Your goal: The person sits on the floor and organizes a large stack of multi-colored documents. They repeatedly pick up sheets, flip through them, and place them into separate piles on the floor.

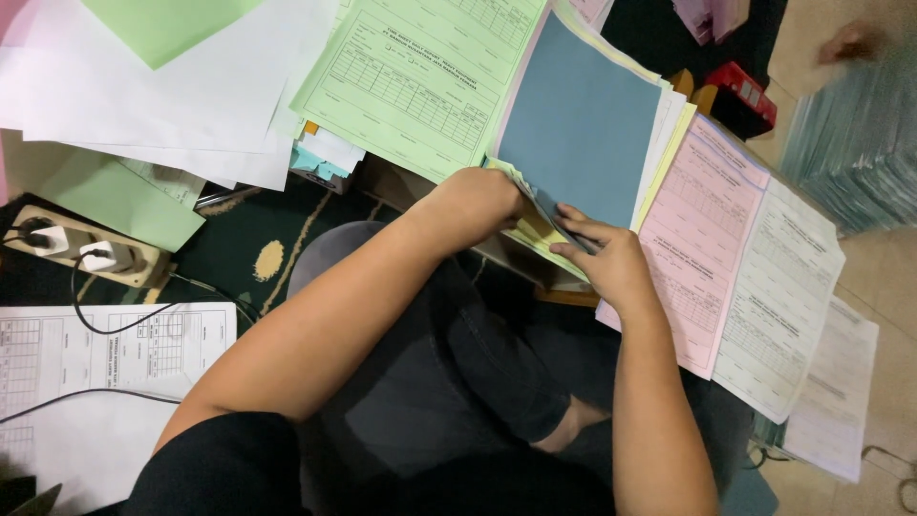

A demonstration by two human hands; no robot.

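Observation:
A stack of coloured sheets with a blue-grey sheet (583,124) on top lies in front of me. My left hand (478,203) grips the stack's near corner, where yellow and green sheet edges (535,234) fan out. My right hand (604,256) pinches the same corner from the right, fingers on the blue-grey sheet's lower edge. A green printed form (420,76) lies to the left of the stack, and a pink printed form (702,229) lies to its right, beside a white form (778,296).
White and green loose papers (172,86) cover the upper left. A power strip with plugs (81,253) and cable sits at left on a dark patterned rug (258,248). More white forms (95,354) lie lower left. A tall paper pile (855,143) stands far right.

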